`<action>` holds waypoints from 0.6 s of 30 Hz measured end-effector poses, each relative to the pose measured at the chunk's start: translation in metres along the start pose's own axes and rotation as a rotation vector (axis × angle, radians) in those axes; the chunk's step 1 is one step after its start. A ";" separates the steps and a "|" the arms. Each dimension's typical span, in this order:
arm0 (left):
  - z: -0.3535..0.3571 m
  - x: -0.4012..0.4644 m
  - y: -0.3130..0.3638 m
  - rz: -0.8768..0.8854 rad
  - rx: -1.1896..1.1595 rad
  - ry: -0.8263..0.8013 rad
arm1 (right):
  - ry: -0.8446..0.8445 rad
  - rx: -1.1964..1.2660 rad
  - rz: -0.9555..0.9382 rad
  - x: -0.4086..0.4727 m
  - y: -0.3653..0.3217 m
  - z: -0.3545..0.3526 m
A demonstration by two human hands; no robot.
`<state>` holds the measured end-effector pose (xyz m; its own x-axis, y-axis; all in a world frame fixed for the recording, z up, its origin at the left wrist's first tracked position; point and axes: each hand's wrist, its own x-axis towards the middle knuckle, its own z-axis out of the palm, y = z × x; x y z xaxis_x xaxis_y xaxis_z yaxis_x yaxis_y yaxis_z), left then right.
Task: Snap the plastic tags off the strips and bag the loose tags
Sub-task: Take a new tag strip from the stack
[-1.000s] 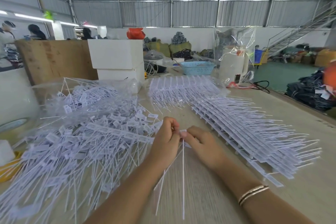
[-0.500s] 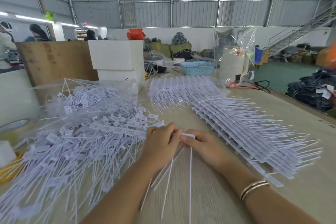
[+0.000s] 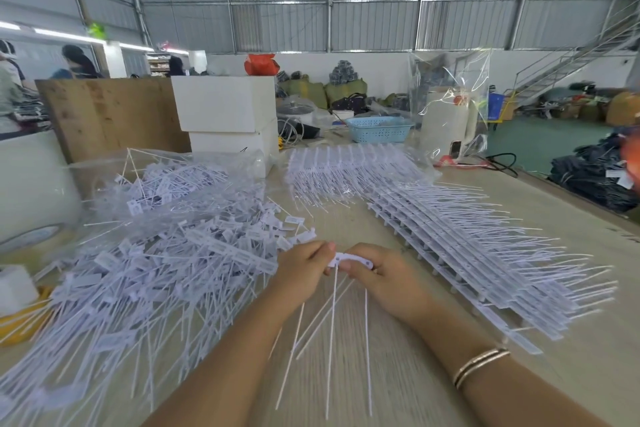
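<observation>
Head view: mid-snap on a short strip piece

I see both hands meeting at near centre of the table (image 3: 398, 392). Left hand (image 3: 304, 269) has fingers curled, pinching the left end of a short white strip piece (image 3: 351, 259); right hand (image 3: 388, 279) grips its right end, thumb on top. Thin tag tails (image 3: 332, 340) hang from it toward me. Loose tags pile (image 3: 138, 270) sits left, spilling from a clear bag (image 3: 166, 180) further back. Unbroken strips stack (image 3: 485, 253) lies right. I judge the step as snapping off the last few tags. Next move calls for a twist between the two grips, then dropping the freed tags left; bagging not yet done.
</observation>
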<state>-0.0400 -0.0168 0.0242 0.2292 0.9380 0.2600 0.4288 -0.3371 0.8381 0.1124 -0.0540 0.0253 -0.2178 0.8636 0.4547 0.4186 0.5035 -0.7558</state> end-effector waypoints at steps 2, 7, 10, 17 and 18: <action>-0.001 -0.001 0.000 -0.084 -0.158 -0.003 | 0.042 -0.145 -0.094 0.001 0.004 0.003; 0.001 -0.008 -0.004 -0.143 -0.299 -0.026 | 0.068 -0.368 -0.253 0.003 0.013 0.004; -0.003 -0.006 -0.007 -0.189 -0.416 0.019 | 0.155 -0.111 -0.149 0.002 0.011 0.004; -0.003 0.011 -0.005 -0.284 -0.430 0.157 | 0.173 0.221 0.123 -0.001 0.025 -0.023; -0.001 0.011 -0.004 -0.290 -0.438 0.169 | 0.157 0.177 0.156 0.002 0.027 -0.018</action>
<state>-0.0398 -0.0051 0.0240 -0.0034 0.9995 0.0323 0.0410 -0.0322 0.9986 0.1394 -0.0393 0.0137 -0.0178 0.9235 0.3832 0.2724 0.3733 -0.8868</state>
